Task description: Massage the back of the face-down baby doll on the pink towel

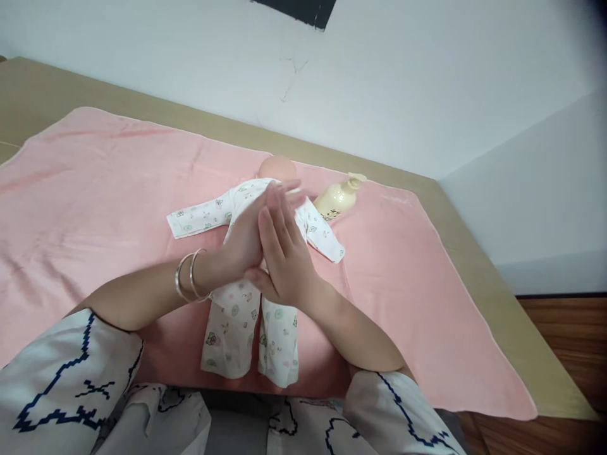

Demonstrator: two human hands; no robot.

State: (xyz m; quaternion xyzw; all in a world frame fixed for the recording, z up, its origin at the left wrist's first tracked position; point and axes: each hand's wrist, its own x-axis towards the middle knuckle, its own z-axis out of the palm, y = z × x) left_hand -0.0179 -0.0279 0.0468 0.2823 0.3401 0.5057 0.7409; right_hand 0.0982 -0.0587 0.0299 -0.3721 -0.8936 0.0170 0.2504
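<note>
My left hand (246, 237) and my right hand (283, 262) are pressed palm to palm, fingers stretched out, with nothing between them that I can see. They hover above a baby doll (279, 167) dressed in white patterned clothes (237, 328), lying on its back on a pink towel (95, 196). Two bangles (186, 277) circle my left wrist. A cream pump bottle (337, 197) lies just right of the doll's head.
The pink towel covers a tan tabletop (478, 253) set against a white wall (379, 76). Wooden floor (564, 341) shows past the table's right edge. My white sleeves with blue pattern (61, 385) fill the bottom of the view.
</note>
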